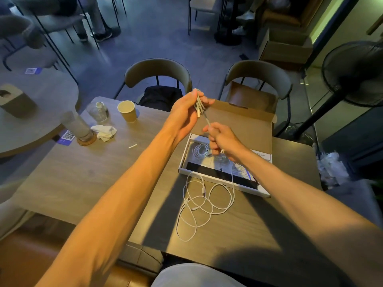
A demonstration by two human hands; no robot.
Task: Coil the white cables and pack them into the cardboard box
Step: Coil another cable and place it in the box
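My left hand [187,112] is raised above the table and grips a folded bundle of white cable [199,104]. A strand runs from the bundle down to my right hand [220,139], which pinches it just above the open cardboard box [222,180]. One coiled white cable [200,150] lies inside the box at its left end. Loose white cables [199,206] sprawl in tangled loops on the wooden table in front of the box, and one strand climbs over the box's front wall.
The box lid [238,123] stands open behind my hands. A paper cup [127,111], a glass [98,111], a crumpled tissue [103,132] and a tall glass on a coaster [79,129] sit at the table's left. Two chairs [157,75] face me; a fan [352,73] stands right.
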